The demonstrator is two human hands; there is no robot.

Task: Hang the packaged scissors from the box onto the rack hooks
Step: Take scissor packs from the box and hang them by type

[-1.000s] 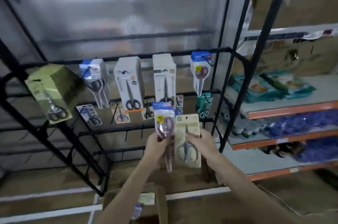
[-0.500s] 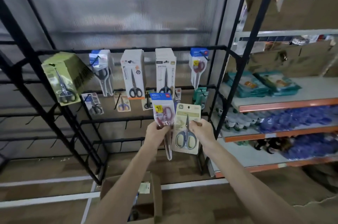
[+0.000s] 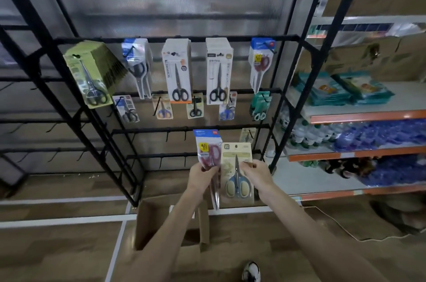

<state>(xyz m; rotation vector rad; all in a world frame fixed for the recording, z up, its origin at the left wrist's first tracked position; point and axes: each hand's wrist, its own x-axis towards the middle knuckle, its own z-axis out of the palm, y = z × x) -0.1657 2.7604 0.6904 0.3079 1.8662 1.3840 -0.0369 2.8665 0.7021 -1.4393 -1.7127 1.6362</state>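
Person's left hand point(image 3: 202, 173) grasps blue-topped clear pack of red scissors point(image 3: 208, 155). The right hand point(image 3: 255, 173) pinches beige-carded blue-grey scissors point(image 3: 236, 181), packs edge to edge. Bare black wire hooks point(image 3: 167, 137) sit just left.

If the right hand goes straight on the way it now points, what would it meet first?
Probably the red scissors pack in the left hand: the right hand, gripping the beige pack, points up and left toward it. Beyond that comes the rack's lower bar, though depth is unclear.

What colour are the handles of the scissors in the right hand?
The handles are blue with cream insides; head view shows it best.
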